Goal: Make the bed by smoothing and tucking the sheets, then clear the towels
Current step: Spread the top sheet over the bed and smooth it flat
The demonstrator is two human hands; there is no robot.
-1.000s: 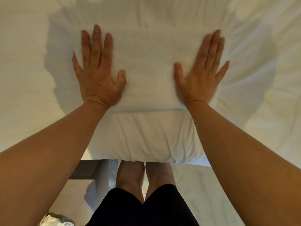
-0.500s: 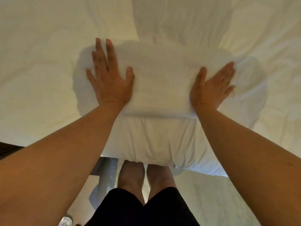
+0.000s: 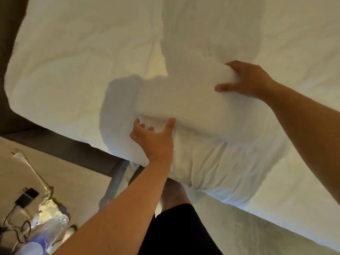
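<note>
right hand gripping towel edge, near bed corner

Folded white towel lies tilted atop a white pillow on the bed's white sheet.
</note>
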